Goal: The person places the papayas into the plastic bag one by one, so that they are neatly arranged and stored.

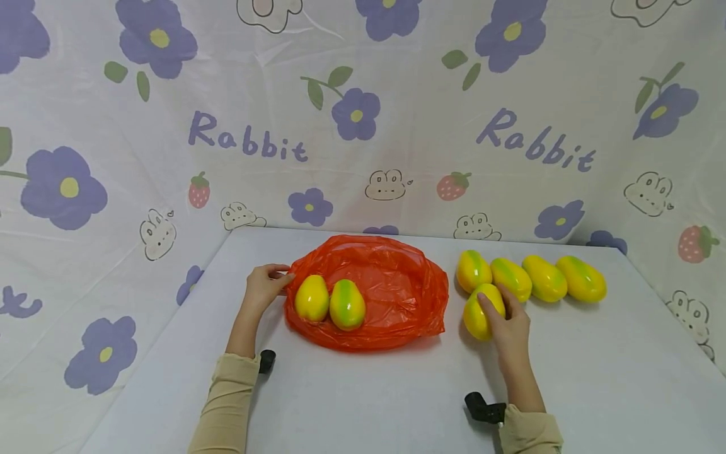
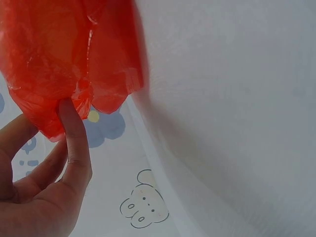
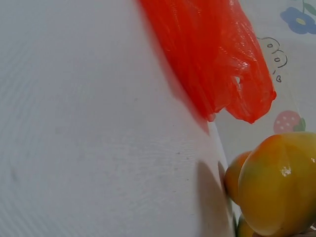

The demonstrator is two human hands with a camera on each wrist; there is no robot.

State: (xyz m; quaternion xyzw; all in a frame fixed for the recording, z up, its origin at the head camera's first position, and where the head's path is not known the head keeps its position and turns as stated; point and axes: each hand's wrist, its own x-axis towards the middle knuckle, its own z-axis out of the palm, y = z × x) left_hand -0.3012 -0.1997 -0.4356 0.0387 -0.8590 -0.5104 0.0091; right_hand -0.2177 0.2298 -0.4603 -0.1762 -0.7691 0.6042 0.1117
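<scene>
A red plastic bag (image 1: pixel 391 296) lies spread open on the table, two yellow mangoes with green streaks inside its left part: one mango (image 1: pixel 312 299) beside another mango (image 1: pixel 348 305). At the bag's left edge my left hand (image 1: pixel 263 289) pinches the thin plastic between thumb and fingers; the left wrist view shows the fingertips (image 2: pixel 67 106) against the bunched film. To the right of the bag, my right hand (image 1: pixel 513 328) grips a mango (image 1: pixel 482 315), thumb on its near side. That held mango (image 3: pixel 279 185) looms large in the right wrist view, where the hand is mostly hidden.
Behind the right hand stands a row of several mangoes (image 1: pixel 544 279) near the table's back right. A white table (image 1: pixel 363 403) carries everything, with a patterned cloth (image 1: pixel 363 126) hanging behind and at the sides. Black devices (image 1: pixel 484 408) sit at both wrists.
</scene>
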